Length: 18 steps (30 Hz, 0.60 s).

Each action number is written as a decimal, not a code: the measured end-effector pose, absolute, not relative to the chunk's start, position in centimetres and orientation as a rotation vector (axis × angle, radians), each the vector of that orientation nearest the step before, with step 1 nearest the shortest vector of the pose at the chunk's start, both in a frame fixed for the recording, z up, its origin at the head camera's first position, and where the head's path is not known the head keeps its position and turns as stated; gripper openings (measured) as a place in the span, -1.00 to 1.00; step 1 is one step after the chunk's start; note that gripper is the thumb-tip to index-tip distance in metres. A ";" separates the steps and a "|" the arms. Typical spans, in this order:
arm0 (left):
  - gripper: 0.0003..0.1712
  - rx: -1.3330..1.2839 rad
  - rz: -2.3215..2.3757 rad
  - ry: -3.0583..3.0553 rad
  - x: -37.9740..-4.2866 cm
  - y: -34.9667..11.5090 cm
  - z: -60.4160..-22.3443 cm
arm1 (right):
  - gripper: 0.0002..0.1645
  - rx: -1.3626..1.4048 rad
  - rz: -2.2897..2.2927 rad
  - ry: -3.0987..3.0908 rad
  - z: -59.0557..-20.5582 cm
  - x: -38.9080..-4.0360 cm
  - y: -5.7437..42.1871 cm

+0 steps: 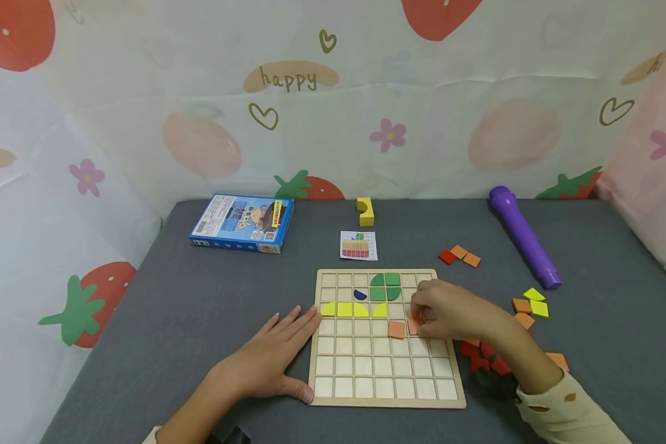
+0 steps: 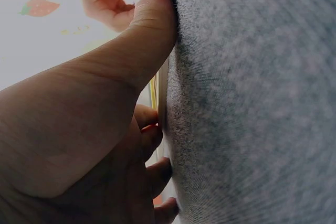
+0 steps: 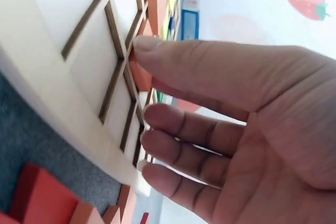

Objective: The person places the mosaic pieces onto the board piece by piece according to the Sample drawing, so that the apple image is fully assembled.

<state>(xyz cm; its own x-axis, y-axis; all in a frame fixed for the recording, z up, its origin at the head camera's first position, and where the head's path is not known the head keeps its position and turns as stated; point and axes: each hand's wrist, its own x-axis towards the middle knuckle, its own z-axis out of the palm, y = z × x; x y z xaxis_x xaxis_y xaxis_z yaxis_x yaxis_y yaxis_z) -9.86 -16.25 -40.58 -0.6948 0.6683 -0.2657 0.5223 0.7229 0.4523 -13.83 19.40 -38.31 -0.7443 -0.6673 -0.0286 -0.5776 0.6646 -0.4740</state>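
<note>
A wooden grid board [image 1: 388, 404] lies on the grey table. My left hand [image 1: 272, 364] rests at its left edge, fingers spread and straight, thumb by the lower left corner. Over the board's right side, my right hand [image 1: 449, 308] pinches an orange square tile [image 1: 413, 327] between thumb and index finger; the tile sits low over the grid cells. Left of it another orange tile [image 1: 396, 330] lies slightly askew. A row of yellow tiles [image 1: 345, 309] runs above, with green tiles [image 1: 392, 279] and a dark blue half-round piece [image 1: 359, 295] higher up.
Loose red tiles [image 1: 500, 365], orange tiles [image 1: 525, 320] and yellow tiles [image 1: 539, 308] lie right of the board. Behind it are a pattern card [image 1: 358, 246], a yellow block [image 1: 365, 211], a blue box [image 1: 241, 223] and a purple microphone-shaped object [image 1: 524, 237].
</note>
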 end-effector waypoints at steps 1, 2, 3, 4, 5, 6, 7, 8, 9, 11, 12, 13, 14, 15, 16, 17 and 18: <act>0.39 0.916 0.483 2.514 -9.9 -16.3 -40.6 | -0.80 -1.027 -0.660 2.691 -38.3 -13.7 19.2; 0.39 0.916 0.483 2.514 -9.9 -16.3 -40.6 | -0.81 -1.041 -0.658 2.709 -38.3 -13.5 19.0; 0.39 0.918 0.485 2.515 -9.9 -16.3 -40.6 | -0.82 -1.055 -0.658 2.723 -38.3 -13.4 18.7; 0.39 0.920 0.484 2.515 -9.9 -16.3 -40.6 | -0.82 -1.063 -0.659 2.735 -38.4 -13.2 18.3; 0.39 0.920 0.485 2.514 -9.9 -16.3 -40.6 | -0.82 -1.085 -0.663 2.739 -38.5 -13.0 18.0; 0.39 0.921 0.485 2.513 -9.9 -16.3 -40.6 | -0.82 -1.091 -0.665 2.735 -38.6 -12.9 17.6; 0.39 0.921 0.487 2.512 -9.9 -16.3 -40.6 | -0.83 -1.102 -0.660 2.730 -38.7 -12.7 17.3; 0.39 0.921 0.489 2.512 -9.9 -16.3 -40.5 | -0.83 -1.118 -0.653 2.727 -38.9 -12.6 17.0; 0.39 0.920 0.487 2.513 -9.9 -16.3 -40.5 | -0.84 -1.127 -0.650 2.723 -39.0 -12.5 16.8; 0.39 0.917 0.487 2.514 -9.9 -16.3 -40.5 | -0.84 -1.138 -0.642 2.727 -39.1 -12.4 16.5; 0.39 0.917 0.487 2.515 -9.9 -16.3 -40.5 | -0.83 -1.126 -0.640 2.734 -39.1 -12.3 16.5; 0.39 0.917 0.487 2.515 -9.9 -16.3 -40.5 | -0.82 -1.117 -0.643 2.741 -39.1 -12.3 16.5; 0.39 0.919 0.482 2.516 -9.9 -16.3 -40.5 | -0.81 -1.106 -0.651 2.747 -39.1 -12.3 16.6; 0.39 0.919 0.481 2.516 -9.9 -16.3 -40.5 | -0.80 -1.097 -0.658 2.749 -39.0 -12.3 16.7; 0.39 0.920 0.483 2.515 -9.9 -16.3 -40.5 | -0.80 -1.090 -0.665 2.750 -39.0 -12.2 16.7; 0.39 0.920 0.485 2.514 -9.9 -16.3 -40.5 | -0.79 -1.088 -0.669 2.754 -39.0 -12.2 16.7; 0.39 0.920 0.484 2.513 -9.9 -16.3 -40.5 | -0.79 -1.085 -0.676 2.757 -39.0 -12.2 16.7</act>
